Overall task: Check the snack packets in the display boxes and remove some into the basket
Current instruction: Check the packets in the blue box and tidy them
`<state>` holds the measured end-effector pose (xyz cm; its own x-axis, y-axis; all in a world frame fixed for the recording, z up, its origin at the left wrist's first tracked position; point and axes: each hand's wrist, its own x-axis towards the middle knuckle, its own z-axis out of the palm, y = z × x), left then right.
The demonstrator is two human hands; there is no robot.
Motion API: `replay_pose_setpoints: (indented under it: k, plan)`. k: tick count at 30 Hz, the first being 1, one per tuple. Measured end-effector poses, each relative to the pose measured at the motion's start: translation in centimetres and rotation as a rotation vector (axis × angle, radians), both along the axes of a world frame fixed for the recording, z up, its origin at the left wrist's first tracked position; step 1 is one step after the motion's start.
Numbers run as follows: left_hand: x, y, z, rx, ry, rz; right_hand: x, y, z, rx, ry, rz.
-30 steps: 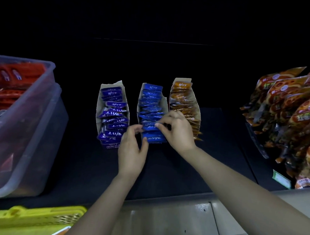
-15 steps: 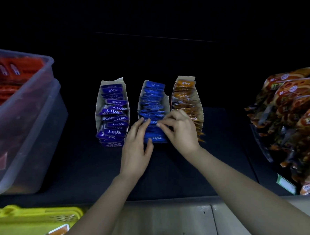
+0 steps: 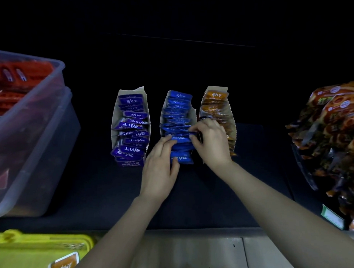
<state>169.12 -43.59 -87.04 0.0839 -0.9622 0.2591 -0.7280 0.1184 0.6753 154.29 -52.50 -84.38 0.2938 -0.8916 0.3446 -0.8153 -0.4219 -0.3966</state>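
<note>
Two hands meet at the middle box [image 3: 194, 114]: left hand [image 3: 159, 172] rests flat on blue packets [image 3: 178, 113], right hand [image 3: 211, 144] pinches one.

Blue packets [image 3: 178, 113], perhaps purple packets [image 3: 133, 127] (yellow basket [image 3: 41, 237]).

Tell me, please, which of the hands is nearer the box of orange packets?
Right. The right hand overlaps the near left side of the box of orange packets; the left hand sits farther left, at the front of the blue packets.
</note>
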Motion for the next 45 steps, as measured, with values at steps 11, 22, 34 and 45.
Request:
replay_pose_setpoints:
  k: [11,22,34,45]
  plan:
    - [0.0,0.1,-0.4,0.014,-0.015,0.007,-0.3,0.5,-0.1,-0.001,-0.198,0.054]
    - [-1.6,-0.4,1.9,-0.097,0.055,0.045,-0.2,2.5,3.7,0.229,-0.896,0.031]
    - [-2.0,-0.6,3.8,-0.291,0.330,0.058,-0.7,3.8,5.4,0.394,-1.111,0.113]
    - [-1.4,-0.6,4.7,0.108,1.001,0.028,-0.4,4.3,5.6,0.348,-1.060,0.043]
